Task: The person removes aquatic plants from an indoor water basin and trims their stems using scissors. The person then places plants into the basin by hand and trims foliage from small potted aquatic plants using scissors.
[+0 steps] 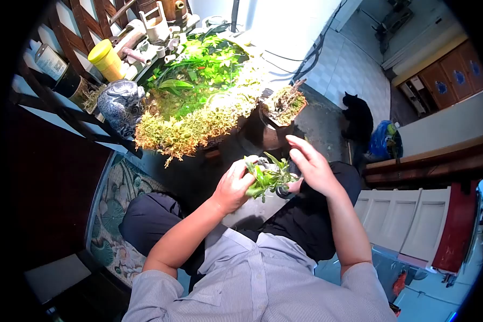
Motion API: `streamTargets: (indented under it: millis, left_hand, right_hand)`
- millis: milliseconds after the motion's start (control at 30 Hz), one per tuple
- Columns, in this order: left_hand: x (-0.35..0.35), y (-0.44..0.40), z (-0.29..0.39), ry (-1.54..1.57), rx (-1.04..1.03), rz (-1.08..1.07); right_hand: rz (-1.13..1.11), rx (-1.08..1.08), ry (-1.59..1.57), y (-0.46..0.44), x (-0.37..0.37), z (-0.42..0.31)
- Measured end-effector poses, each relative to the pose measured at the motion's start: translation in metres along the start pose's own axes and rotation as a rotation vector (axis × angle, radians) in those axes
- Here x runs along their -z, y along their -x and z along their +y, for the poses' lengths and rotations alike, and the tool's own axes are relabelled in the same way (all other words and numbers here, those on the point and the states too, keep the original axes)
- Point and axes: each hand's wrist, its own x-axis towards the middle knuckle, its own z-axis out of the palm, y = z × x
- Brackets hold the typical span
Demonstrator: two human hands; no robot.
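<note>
My left hand (232, 187) is closed on a small leafy green plant (267, 180), which I hold low in front of me between my knees. Something grey shows behind its leaves, too hidden to name. My right hand (313, 167) is just right of the plant, fingers stretched out and apart, with nothing visible in it. Beyond my hands stands a dark round pot (267, 134), and on its right rim sits a clump of brown and green moss or roots (285, 103).
A brightly lit planted pond (172, 94) edged with yellow-green moss (198, 129) lies ahead. On its left are a patterned grey stone ornament (122, 106) and a yellow cup (106, 60). A black cat (358, 118) sits at the right near a blue bag (382, 140).
</note>
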Motion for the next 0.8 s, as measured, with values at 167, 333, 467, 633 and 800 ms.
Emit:
streamTargets:
  millis: [167, 333, 467, 633, 800]
  left_hand:
    - [0.003, 0.003, 0.001, 0.259, 0.207, 0.025]
    - [-0.004, 0.001, -0.005, 0.308, 0.243, 0.026]
    - [-0.002, 0.005, -0.004, 0.062, 0.034, 0.034]
    - [-0.006, 0.002, -0.002, 0.01, -0.161, 0.173]
    - [-0.008, 0.001, -0.001, 0.052, -0.216, 0.175]
  right_hand:
    - [-0.158, 0.083, -0.074, -0.006, -0.012, 0.006]
    - [-0.301, -0.132, -0.102, -0.001, -0.005, 0.002]
    - [-0.281, -0.039, -0.089, -0.001, 0.008, -0.004]
    - [-0.019, 0.048, -0.002, -0.01, 0.002, 0.008]
    - [-0.25, -0.123, 0.142, -0.006, -0.016, -0.015]
